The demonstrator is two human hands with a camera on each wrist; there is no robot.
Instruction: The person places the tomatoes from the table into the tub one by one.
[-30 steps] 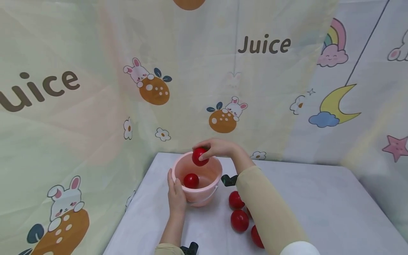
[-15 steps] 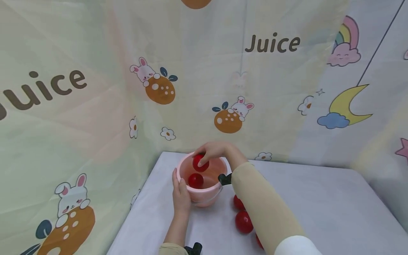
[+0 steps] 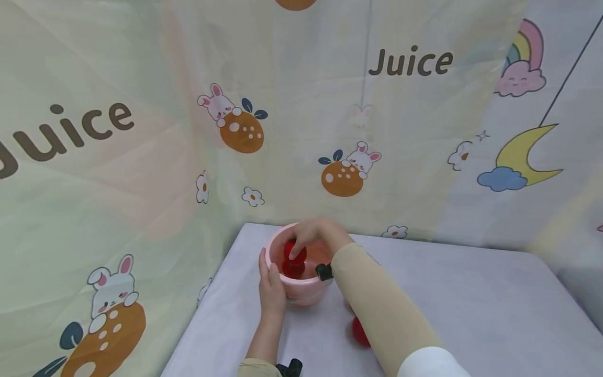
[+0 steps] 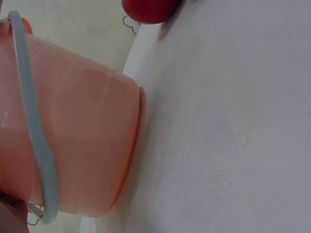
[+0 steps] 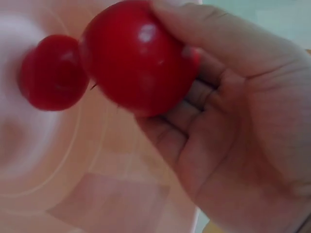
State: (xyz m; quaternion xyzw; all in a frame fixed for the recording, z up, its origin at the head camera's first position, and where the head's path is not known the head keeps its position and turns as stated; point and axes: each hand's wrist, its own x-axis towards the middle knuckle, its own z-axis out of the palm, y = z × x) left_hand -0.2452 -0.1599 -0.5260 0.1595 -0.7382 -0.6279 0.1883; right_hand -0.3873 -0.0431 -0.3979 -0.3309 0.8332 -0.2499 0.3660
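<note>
Inside the pink bucket, my right hand pinches a glossy red tomato between thumb and fingertips. Below it, a second tomato lies at the bottom of the bucket; the two overlap in the head view. My left hand rests against the bucket's left side, its straight fingers reaching up to the rim. The left wrist view shows the bucket standing upright on the white table, its pale handle hanging down the outside. The bucket wall hides most of the left hand there.
Another tomato lies on the table to the right of the bucket, partly covered by my right sleeve. A printed curtain hangs behind and to the left of the table.
My right hand has lowered the tomato from rim height deeper into the bucket, near the one inside. The left hand stays at the bucket's side. The head view has shifted slightly left.
</note>
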